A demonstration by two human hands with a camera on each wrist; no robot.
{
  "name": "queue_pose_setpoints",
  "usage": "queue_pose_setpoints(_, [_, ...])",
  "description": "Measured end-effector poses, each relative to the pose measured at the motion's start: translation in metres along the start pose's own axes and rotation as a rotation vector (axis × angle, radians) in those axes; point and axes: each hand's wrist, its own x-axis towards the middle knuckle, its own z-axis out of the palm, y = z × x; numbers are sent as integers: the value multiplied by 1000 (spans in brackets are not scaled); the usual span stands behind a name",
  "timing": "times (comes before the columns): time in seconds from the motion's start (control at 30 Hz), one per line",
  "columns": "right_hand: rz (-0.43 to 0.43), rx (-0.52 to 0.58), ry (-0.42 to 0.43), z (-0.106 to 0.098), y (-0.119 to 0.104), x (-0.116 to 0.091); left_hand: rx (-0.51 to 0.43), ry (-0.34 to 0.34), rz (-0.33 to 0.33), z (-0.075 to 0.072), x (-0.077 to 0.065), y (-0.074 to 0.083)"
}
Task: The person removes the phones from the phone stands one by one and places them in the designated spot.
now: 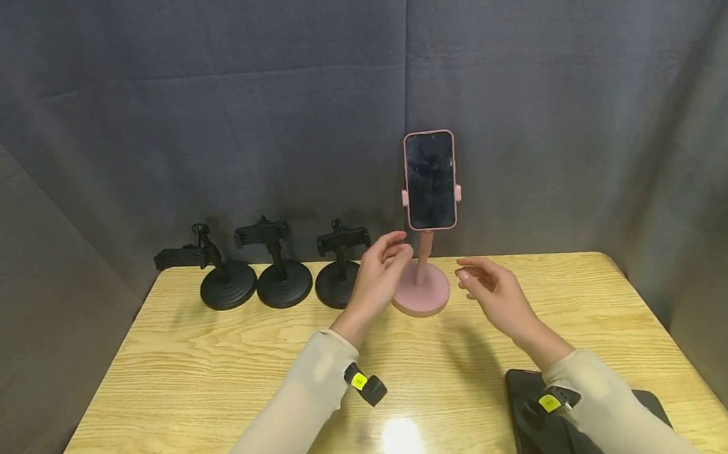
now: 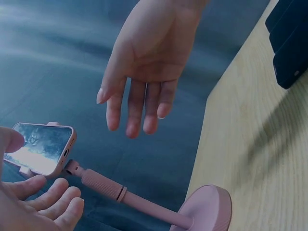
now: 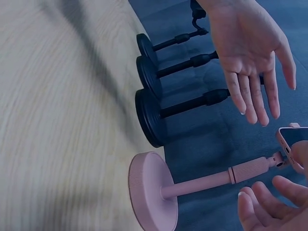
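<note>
A phone (image 1: 431, 181) in a pink case stands upright in the clamp of a pink phone stand (image 1: 422, 295). My left hand (image 1: 379, 272) hovers just left of the stand's post, fingers relaxed and holding nothing. To the right of the stand, my right hand (image 1: 498, 298) is raised over the table with its fingers loosely bent and nothing in them. The left wrist view shows the phone (image 2: 43, 147) tilted in the clamp, with the left fingers close by it. In the right wrist view, the right fingers come near the stand's post (image 3: 207, 184).
Three black phone stands, the left (image 1: 227, 286), middle (image 1: 284, 284) and right one (image 1: 333, 284), line the table's back edge with unfilled clamps. Flat black phone-like devices (image 1: 529, 413) lie under the right forearm. A grey curtain (image 1: 235, 137) hangs behind the wooden table (image 1: 190, 383).
</note>
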Motion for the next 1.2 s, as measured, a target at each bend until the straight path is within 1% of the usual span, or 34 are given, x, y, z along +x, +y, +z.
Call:
queue_pose_setpoints(0.2, [1, -9, 22, -2, -4, 11, -17, 10, -13, 2, 5, 3])
queue_pose_setpoints(0.33, [11, 6, 38, -3, -9, 17, -24, 20, -32, 3, 8, 4])
queue_pose_setpoints(0.53, [38, 33, 55, -6, -18, 27, -26, 3, -87, 6, 14, 8])
queue_pose_setpoints(0.63, [46, 40, 65, -7, -22, 34, -27, 11, -109, 7, 17, 10])
queue_pose_setpoints(0.77, [65, 66, 81, -8, -26, 45, -23, 23, -115, 9, 22, 13])
queue_pose_setpoints(0.97, [135, 93, 115, -9, -31, 62, -15, 22, -133, 10, 30, 20])
queue_pose_setpoints(1.2, [166, 117, 138, -6, -35, 74, -33, 40, -120, 11, 39, 27])
